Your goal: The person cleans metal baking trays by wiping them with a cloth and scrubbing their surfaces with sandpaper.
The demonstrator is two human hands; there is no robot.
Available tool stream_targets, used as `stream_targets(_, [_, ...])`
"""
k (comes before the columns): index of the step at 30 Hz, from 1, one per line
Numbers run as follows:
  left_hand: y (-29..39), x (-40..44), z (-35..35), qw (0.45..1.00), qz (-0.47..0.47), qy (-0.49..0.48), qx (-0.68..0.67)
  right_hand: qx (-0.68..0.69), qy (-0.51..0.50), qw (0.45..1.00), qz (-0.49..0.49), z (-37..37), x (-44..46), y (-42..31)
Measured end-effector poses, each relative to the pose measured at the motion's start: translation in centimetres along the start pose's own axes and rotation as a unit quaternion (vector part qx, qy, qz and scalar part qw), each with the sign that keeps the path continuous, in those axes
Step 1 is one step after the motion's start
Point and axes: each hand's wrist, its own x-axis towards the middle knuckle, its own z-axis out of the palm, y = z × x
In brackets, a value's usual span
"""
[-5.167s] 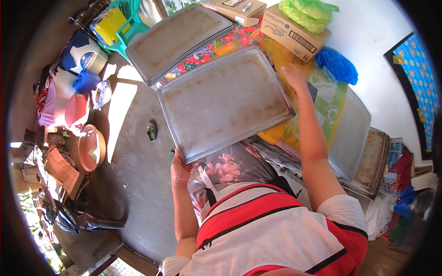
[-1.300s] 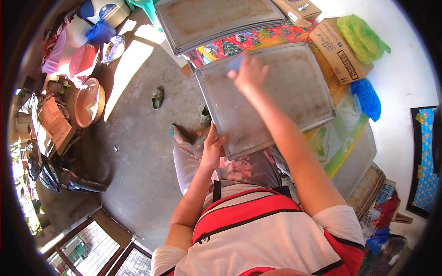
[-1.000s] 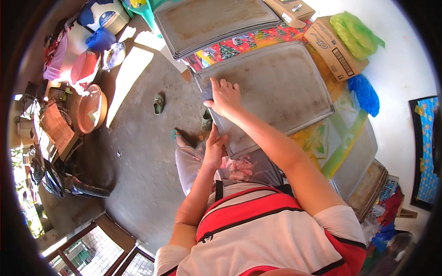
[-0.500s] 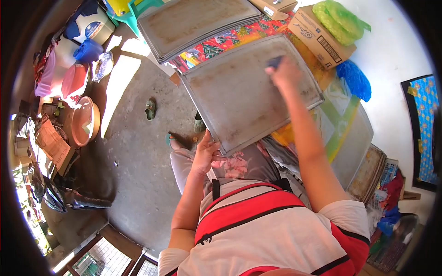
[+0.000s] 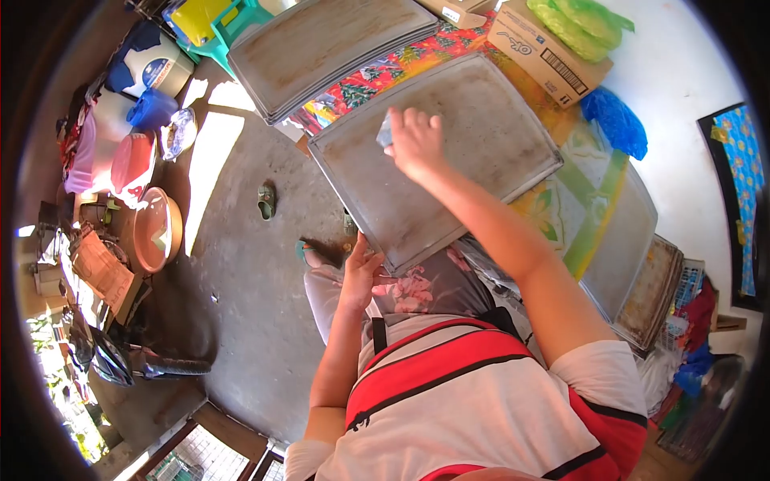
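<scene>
A large metal baking tray [image 5: 481, 120] with brown stains lies in front of me, its near corner over my lap. My left hand [image 5: 360, 271] grips this tray at its near left corner, fingers closed on the rim. Over the left half of the tray's surface, my right hand [image 5: 417, 144] is closed on a small grey-blue pad [image 5: 385, 133]; its exact kind is unclear, and most of it is hidden by the fingers. Just beyond lies a stack of similar trays [image 5: 337, 44].
Both the tray and the stack rest on a table with a patterned red cloth [image 5: 369, 86]. A cardboard box [image 5: 545, 56] and a blue plastic bag [image 5: 613, 120] sit at the right. More trays [image 5: 650, 289] lean at lower right. A sandal [image 5: 266, 200] and basin [image 5: 156, 228] are left.
My right hand has swept left across the tray with the pad, from its right part to its left part. My left hand keeps its hold on the corner. The view has shifted slightly.
</scene>
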Motion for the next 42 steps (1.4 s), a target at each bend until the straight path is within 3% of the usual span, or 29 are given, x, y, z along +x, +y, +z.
stream_targets(2, [-0.8, 0.1, -1.1, 1.000, 0.006, -0.018, 0.007, 0.034, -0.036, 0.995, 0.082, -0.5, 3.0, 3.9])
stream_targets(4, [-0.5, 0.0, -0.7, 1.000, 0.012, -0.022, 0.004, 0.035, -0.055, 0.969, 0.240, -0.3, 6.6, 10.1])
stream_targets(7, [-0.6, 0.2, -0.2, 1.000, 0.009, -0.026, -0.009, 0.106, -0.099, 0.945, 0.292, -1.3, 7.9, 11.8])
stream_targets(9, [-0.6, 0.5, 0.1, 1.000, 0.008, -0.028, -0.011, 0.037, -0.080, 0.982, 0.165, -0.5, 6.0, 5.3])
stream_targets(12, [-0.7, 0.4, 0.1, 1.000, 0.008, -0.022, 0.000, 0.125, -0.099, 0.987, -0.028, -0.4, 1.9, -2.8])
stream_targets(14, [-0.5, 0.0, -0.1, 1.000, 0.004, -0.018, 0.006, 0.125, -0.056, 0.990, 0.032, 0.3, 2.9, -3.0])
stream_targets(17, [-0.7, 0.3, -0.6, 1.000, 0.000, -0.017, 0.003, 0.176, -0.012, 0.964, 0.201, 0.5, 6.4, 2.7])
stream_targets(20, [-1.1, 0.7, -0.7, 1.000, 0.000, -0.007, -0.005, 0.095, -0.025, 0.989, 0.110, -0.5, 3.1, -0.3])
stream_targets(22, [-1.1, 0.6, -0.5, 1.000, 0.000, -0.005, -0.012, 0.147, -0.053, 0.988, 0.017, -2.2, -2.3, -3.8])
stream_targets(24, [-0.6, 0.5, 0.0, 1.000, 0.009, -0.002, -0.007, 0.242, -0.134, 0.961, -0.026, -2.7, -6.5, -4.1])
stream_targets(25, [-0.1, 0.1, 0.4, 1.000, 0.017, 0.001, -0.001, 0.247, -0.115, 0.962, 0.002, -2.9, -7.0, -3.1])
stream_targets(29, [0.0, -0.2, 0.3, 1.000, 0.026, -0.006, 0.000, 0.270, -0.042, 0.952, 0.140, -3.9, -8.9, 7.3])
stream_targets(31, [0.0, 0.2, 0.0, 1.000, 0.022, -0.012, 0.001, 0.165, 0.024, 0.965, 0.205, -4.6, -8.3, 14.7])
stream_targets(33, [0.4, 0.2, 0.2, 1.000, 0.017, -0.018, 0.003, 0.075, 0.045, 0.945, 0.315, -4.5, -7.7, 21.4])
stream_targets(35, [0.5, 0.2, 0.2, 1.000, 0.015, -0.022, -0.003, -0.008, 0.033, 0.933, 0.357, -4.2, -7.3, 25.8])
stream_targets(39, [0.7, 0.0, 0.0, 0.999, 0.027, -0.038, -0.013, -0.006, -0.037, 0.945, 0.326, -2.1, -7.2, 24.4])
stream_targets(42, [0.5, 0.4, -0.6, 0.998, 0.049, -0.040, 0.004, -0.090, -0.020, 0.988, 0.127, -3.3, -8.5, 18.1])
